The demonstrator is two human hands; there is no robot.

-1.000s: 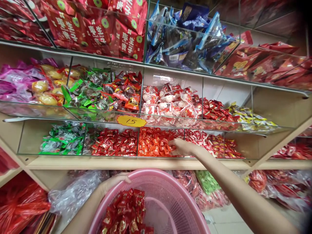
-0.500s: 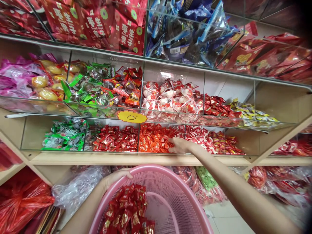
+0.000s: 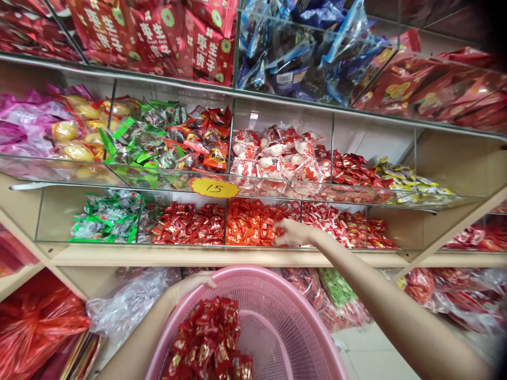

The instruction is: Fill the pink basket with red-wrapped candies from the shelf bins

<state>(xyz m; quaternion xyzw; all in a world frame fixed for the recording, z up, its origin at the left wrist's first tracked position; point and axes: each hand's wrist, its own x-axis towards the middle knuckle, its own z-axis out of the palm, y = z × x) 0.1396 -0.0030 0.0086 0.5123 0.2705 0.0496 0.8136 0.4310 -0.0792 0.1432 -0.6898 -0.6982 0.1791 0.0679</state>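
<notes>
Barely any change over the last second: view tipped a touch, so the shelves sit higher, but the right hand (image 3: 293, 233) is still down in the lower glass-fronted bin, at the right side of the orange-red wrapped sweets (image 3: 247, 224). Its fingers are curled and partly open around the edge of that pile; can't tell if they've pinched a sweet. The left hand (image 3: 192, 285) has its fingers hooked over the rim of the pink plastic basket (image 3: 253, 273), holding it just below and in front of the shelf. Inside, toward the basket's left, the dark-red wrapped sweets (image 3: 206, 338) look the same as a second ago, so nothing visibly added from the bin; picking looks mid-way. Writing: yellow scalloped price tag (image 3: 215, 187) reads "15", handwritten, on the middle shelf's glass edge. Red pouches (image 3: 154, 39) up top carry white characters 枣生贵子, with smaller lettering too blurred. Blue bags (image 3: 291, 79) show a white barcode label, digits unreadable. No brand legible on the small sweets; their gold print is too tiny.
</notes>
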